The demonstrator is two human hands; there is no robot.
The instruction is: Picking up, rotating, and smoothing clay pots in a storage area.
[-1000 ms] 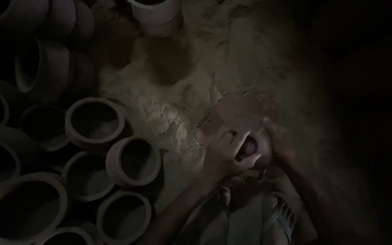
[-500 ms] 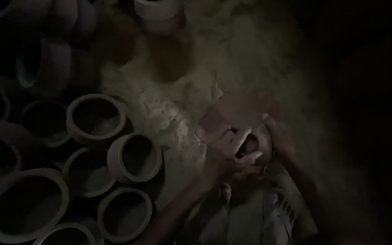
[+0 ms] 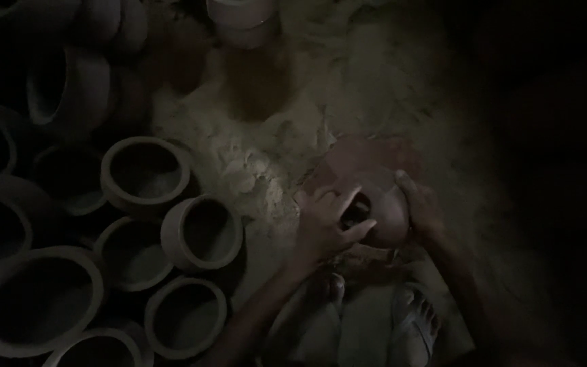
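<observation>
Finished clay pots (image 3: 145, 175) crowding left side, mouths up, clear of work. Sandy heap (image 3: 253, 163) lying beside round pot (image 3: 368, 190), which is resting above person's feet. Left hand (image 3: 324, 228) gripping rim, fingers spread; right hand (image 3: 419, 207) cupping wall, steadying.

Open clay pots (image 3: 145, 173) crowded left — pale sand heap (image 3: 259, 156) beside.
</observation>
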